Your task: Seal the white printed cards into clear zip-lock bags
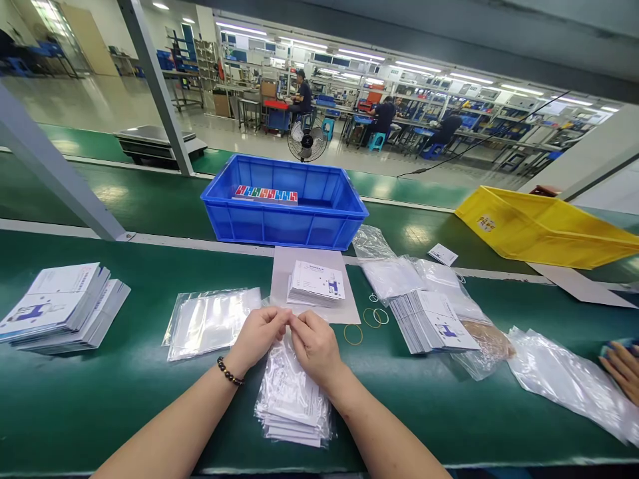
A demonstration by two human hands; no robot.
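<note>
My left hand [259, 336] and my right hand [314, 342] meet at the fingertips, both pinching the top edge of a clear plastic bag [292, 396] filled with a stack of white leaflets. The bag lies on the green belt [150, 399] right under my wrists. Just beyond my fingers a small stack of leaflets [317, 283] rests on a grey card sheet [289, 266]. Empty clear bags [210, 322] lie to the left of my left hand. Loose rubber bands [372, 318] lie to the right.
A blue crate [284, 199] stands behind the card sheet, a yellow bin [544, 226] at the far right. Leaflet stacks sit at the left [60, 306] and right [432, 322]. More plastic bags [569, 382] spread rightward, where another person's hand [622, 369] shows at the edge.
</note>
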